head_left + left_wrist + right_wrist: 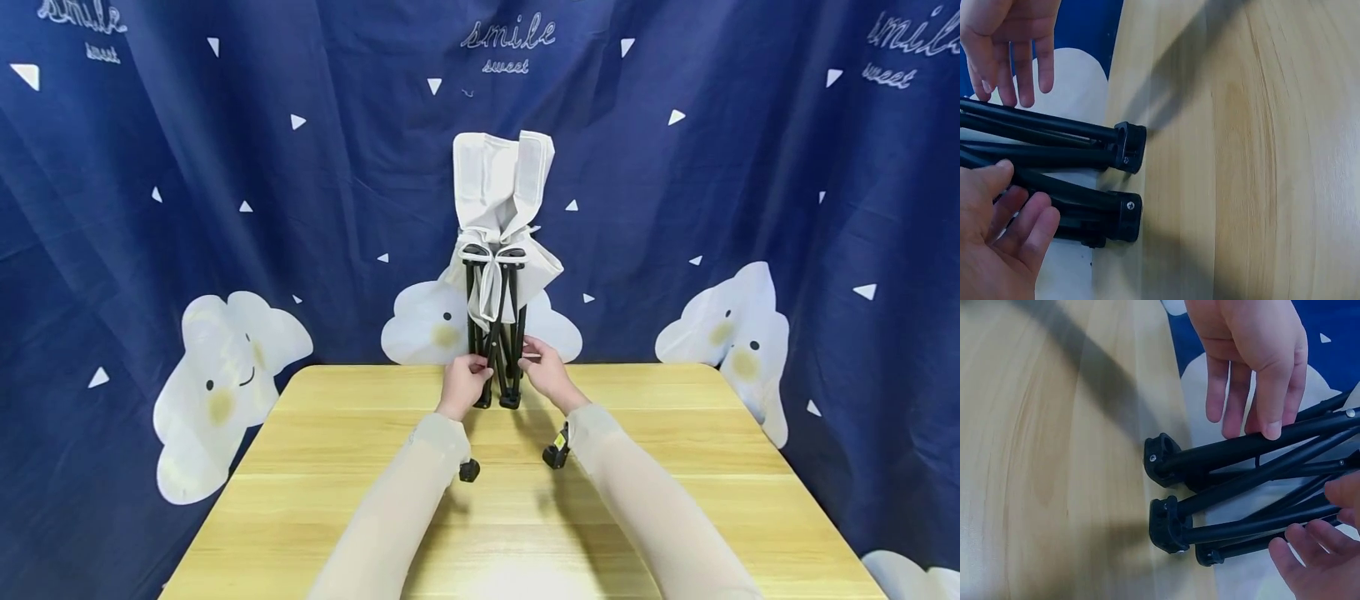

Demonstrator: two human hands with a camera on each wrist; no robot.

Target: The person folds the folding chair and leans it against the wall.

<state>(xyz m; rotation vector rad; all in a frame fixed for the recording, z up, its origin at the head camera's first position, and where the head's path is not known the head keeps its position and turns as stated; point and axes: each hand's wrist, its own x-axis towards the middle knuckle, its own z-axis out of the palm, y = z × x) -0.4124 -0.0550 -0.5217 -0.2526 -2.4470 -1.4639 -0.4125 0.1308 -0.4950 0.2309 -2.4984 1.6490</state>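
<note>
A folded stand with black tubular legs (518, 333) and white fabric (483, 179) bunched over its top stands upright at the far side of the table. My left hand (463, 385) pinches a leg low on the left side. Its thumb (1272, 429) lies against the tube while the other fingers hang beside it. On the opposite side, my right hand (549, 372) touches the stand with loosely extended fingers (1024, 75). Black plastic feet (1127, 215) with screws end the legs close to the tabletop.
The wooden table (510, 517) has its back edge near the stand. A dark blue curtain (352, 183) with white clouds and triangles hangs behind and along the sides. Small black devices (556, 450) are strapped under both wrists.
</note>
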